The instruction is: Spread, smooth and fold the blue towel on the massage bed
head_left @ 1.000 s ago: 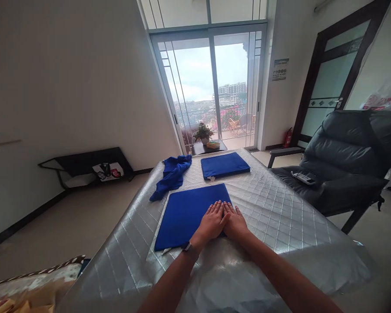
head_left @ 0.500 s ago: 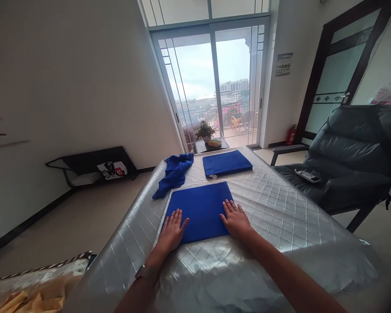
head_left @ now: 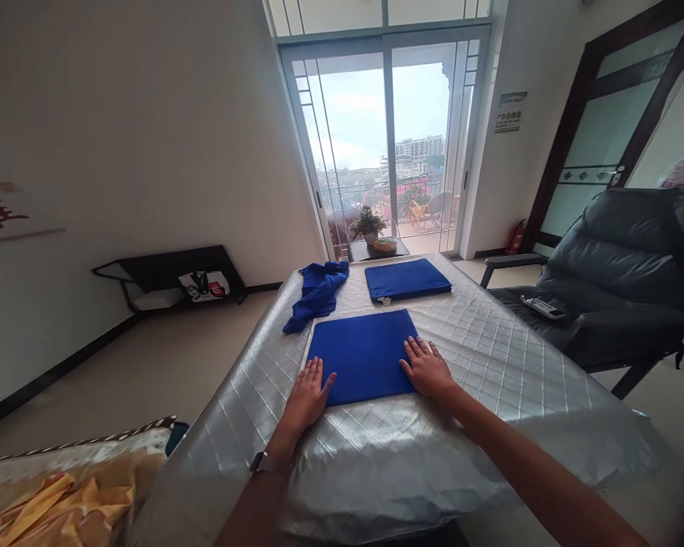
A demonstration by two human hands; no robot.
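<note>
A flat blue rectangle of folded fabric (head_left: 365,357) lies on the silver quilted cover (head_left: 507,380). My left hand (head_left: 309,391) rests flat over its left edge, fingers together and thumb spread. Over the right edge lies my right hand (head_left: 427,366), palm down with fingers stretched out. Both hands touch the fabric without gripping it. Just beyond it is a second blue folded piece (head_left: 407,279) with a small white tag at its near corner. To the left of that piece lies a crumpled blue cloth (head_left: 319,295).
A dark recliner (head_left: 615,281) holding a remote-like device (head_left: 543,307) stands at the right. Behind the covered surface is a small table with a potted plant (head_left: 368,222). Yellow cloth (head_left: 62,509) lies at lower left. A black rack (head_left: 176,277) stands by the left wall.
The view has shifted, so everything appears slightly to the right and mostly higher. Both hands stay flat on the edges of the near blue fabric, which looks unchanged.
</note>
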